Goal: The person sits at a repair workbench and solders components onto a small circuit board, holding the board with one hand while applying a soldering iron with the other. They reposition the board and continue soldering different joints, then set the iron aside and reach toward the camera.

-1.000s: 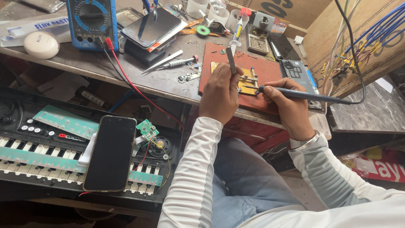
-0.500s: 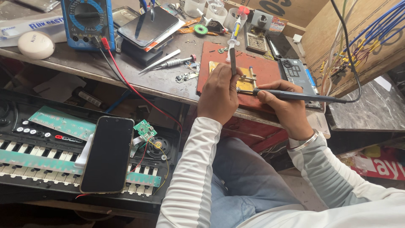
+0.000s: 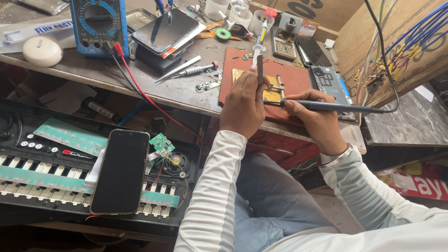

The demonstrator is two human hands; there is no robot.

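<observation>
Over the red mat (image 3: 298, 79), right hand (image 3: 315, 119) grips slim soldering iron (image 3: 326, 107) (left hand (image 3: 242, 105) clasps tweezers (image 3: 260, 70)).

Red work mat (image 3: 298, 81) mostly blocked — left hand (image 3: 242, 108) with tweezers (image 3: 260, 70) and right hand (image 3: 313, 116) with soldering iron (image 3: 326, 107) close in over the gold board holder (image 3: 273, 91). Syringe (image 3: 260, 39) lies at the mat's top edge, cups (image 3: 240, 15) behind. Left of the mat: loose screwdriver (image 3: 198, 70), small parts, stacked phones (image 3: 164, 31), multimeter (image 3: 99, 23) — its red lead (image 3: 149, 100) drapes over the bench front. Bare bench strip shows near that lead. Iron's cable (image 3: 380, 42) crosses the right side.
</observation>
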